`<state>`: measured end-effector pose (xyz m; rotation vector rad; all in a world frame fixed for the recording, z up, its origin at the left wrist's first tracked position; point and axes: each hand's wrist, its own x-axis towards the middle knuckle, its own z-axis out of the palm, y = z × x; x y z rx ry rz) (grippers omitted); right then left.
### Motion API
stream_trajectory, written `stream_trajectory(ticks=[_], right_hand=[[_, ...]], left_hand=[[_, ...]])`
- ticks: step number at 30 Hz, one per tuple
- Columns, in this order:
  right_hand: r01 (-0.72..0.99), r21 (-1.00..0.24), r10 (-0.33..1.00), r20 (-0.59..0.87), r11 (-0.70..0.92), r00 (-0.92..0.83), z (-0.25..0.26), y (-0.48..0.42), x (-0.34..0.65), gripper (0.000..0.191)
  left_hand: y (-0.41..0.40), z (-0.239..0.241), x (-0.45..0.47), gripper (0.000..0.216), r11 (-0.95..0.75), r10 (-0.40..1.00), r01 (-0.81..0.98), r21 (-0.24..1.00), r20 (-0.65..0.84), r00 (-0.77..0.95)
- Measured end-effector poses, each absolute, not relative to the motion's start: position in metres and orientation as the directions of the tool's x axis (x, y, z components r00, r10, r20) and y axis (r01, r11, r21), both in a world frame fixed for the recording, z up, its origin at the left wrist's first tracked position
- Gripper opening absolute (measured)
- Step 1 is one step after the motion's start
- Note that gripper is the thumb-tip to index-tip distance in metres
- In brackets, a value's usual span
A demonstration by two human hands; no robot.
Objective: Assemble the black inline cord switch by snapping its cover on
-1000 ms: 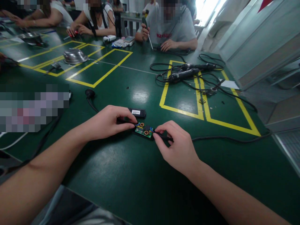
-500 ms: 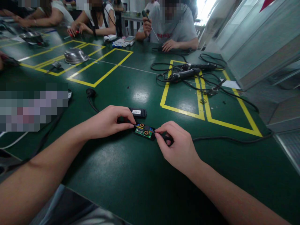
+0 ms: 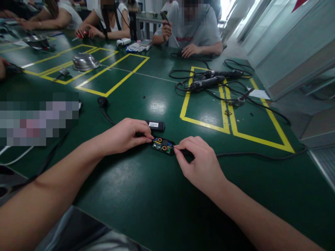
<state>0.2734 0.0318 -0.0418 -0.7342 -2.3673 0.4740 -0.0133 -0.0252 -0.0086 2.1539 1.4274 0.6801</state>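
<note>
A small green circuit board [image 3: 161, 146] with copper-wound coils and coloured wires lies in an open black plastic case half [image 3: 171, 152] on the table. At the case's left end my left hand [image 3: 131, 134] is closed in a pinch on the black cable there, its fingertips hiding the grip point. My right hand [image 3: 197, 153] pinches the other black cable [image 3: 243, 154] where it enters the right end. Just behind lies the ribbed black case cover [image 3: 157, 126] with a white label. A black plug [image 3: 102, 101] on a cord rests beyond my left hand.
Black electric screwdrivers [image 3: 208, 83] with tangled cords lie at the back right, across yellow tape rectangles. A metal bowl [image 3: 85, 62] sits at the back left. Opposite, a person [image 3: 193, 35] holds a screwdriver [image 3: 174, 38]. A glass partition [image 3: 282, 52] stands to the right.
The board now looks lower and flatter inside the case half, with more of the rim showing. Both hands have shifted only slightly and keep their pinches.
</note>
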Motion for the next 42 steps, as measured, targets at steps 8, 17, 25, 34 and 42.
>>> stream_trajectory(ticks=[8,17,25,34,42], right_hand=[[0.41,-0.443,0.595,0.468,0.797,-0.653,-0.045,0.031,0.273,0.019],[0.417,-0.465,0.613,0.445,0.781,-0.653,-0.048,0.033,0.271,0.017],[0.436,-0.528,0.667,0.405,0.729,-0.625,-0.048,0.029,0.273,0.046],[0.458,-0.491,0.651,0.355,0.741,-0.671,-0.045,0.031,0.271,0.032],[0.474,-0.481,0.654,0.333,0.737,-0.679,-0.046,0.034,0.272,0.025]], left_hand=[[-0.031,-0.001,-0.004,0.02,-0.375,0.926,0.806,0.457,0.216,0.309],[-0.021,-0.018,0.002,0.046,-0.097,0.972,0.897,0.431,0.234,-0.007],[-0.027,-0.007,-0.001,0.037,-0.276,0.954,0.806,0.524,0.254,0.161],[-0.032,-0.003,0.003,0.03,-0.386,0.92,0.724,0.571,0.18,0.348],[-0.033,-0.002,0.006,0.031,-0.362,0.929,0.746,0.559,0.151,0.338]])
